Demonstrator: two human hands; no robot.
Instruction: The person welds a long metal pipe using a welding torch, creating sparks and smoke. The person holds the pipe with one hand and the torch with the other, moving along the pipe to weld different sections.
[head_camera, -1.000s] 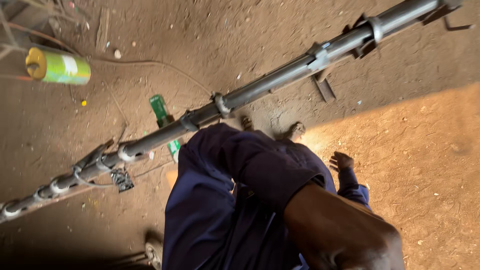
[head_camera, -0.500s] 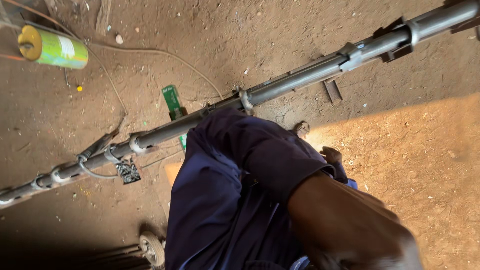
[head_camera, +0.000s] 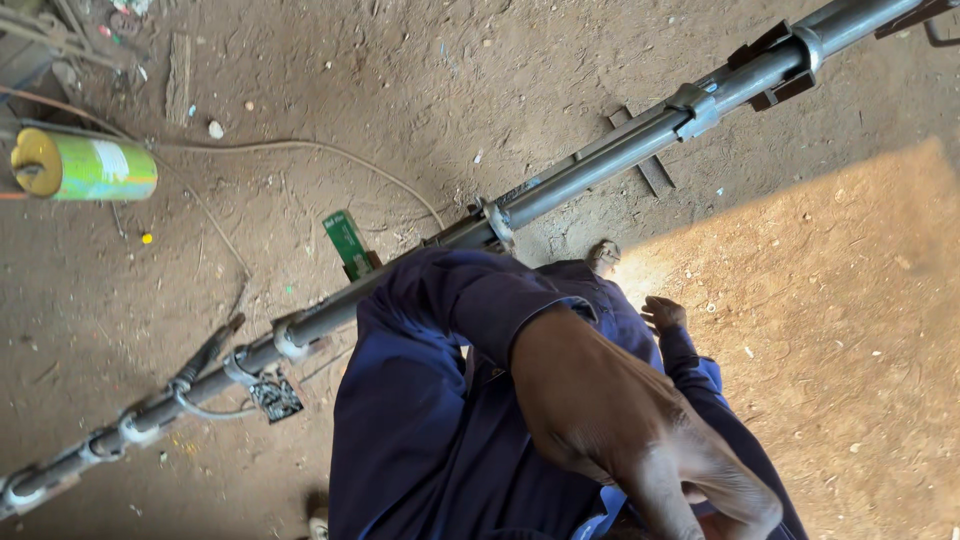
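Observation:
A long grey metal pipe (head_camera: 600, 165) with welded collars runs diagonally above the dirt floor, from lower left to upper right. My left hand (head_camera: 690, 470), on a forearm with a dark blue sleeve (head_camera: 470, 300), is raised close to the camera at the bottom right. Its back faces me and the fingers curl off the lower edge, so I cannot see anything in it. It hangs over my blue trouser legs and does not touch the pipe. My two feet (head_camera: 663, 313) show beyond the knees. My right hand is out of sight.
A green and yellow can (head_camera: 90, 168) lies at the left edge. A thin cable (head_camera: 300, 148) trails across the dirt. A small green packet (head_camera: 347, 243) sits under the pipe, a dark clamp (head_camera: 272, 395) hangs near its lower end, and a flat metal strip (head_camera: 645, 165) lies beneath it. Sunlit ground (head_camera: 850, 300) is at right.
The view has drifted, so the pipe and can sit further right and higher. My forearm and hand have swung lower and nearer the camera.

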